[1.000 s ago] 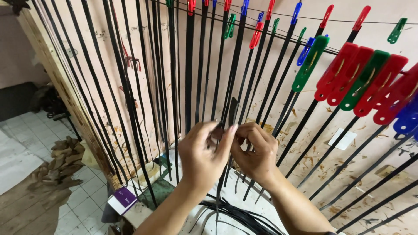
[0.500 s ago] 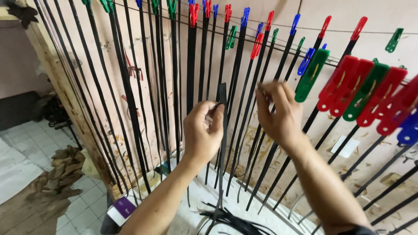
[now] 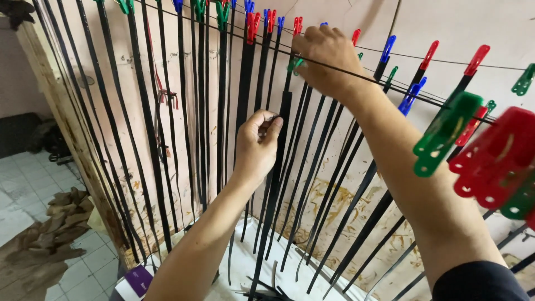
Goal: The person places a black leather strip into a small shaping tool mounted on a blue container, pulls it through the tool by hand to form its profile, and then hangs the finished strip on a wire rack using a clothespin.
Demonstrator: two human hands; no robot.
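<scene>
Many long black strips hang from a thin line by coloured clothes pegs. My left hand pinches the upper part of one black strip between thumb and fingers at mid height. My right hand is raised to the line, fingers closed around a green peg where that strip's top meets the line. Red and blue pegs sit just left of it.
Large red pegs and a green peg hang close to the camera at right. A stained wooden board backs the strips. A white tub with loose strips stands below, a purple box beside it, tiled floor at left.
Both hands have risen from waist height. My right hand has gone up to the line and the pegs, while my left hand has lifted the strip's top toward it.
</scene>
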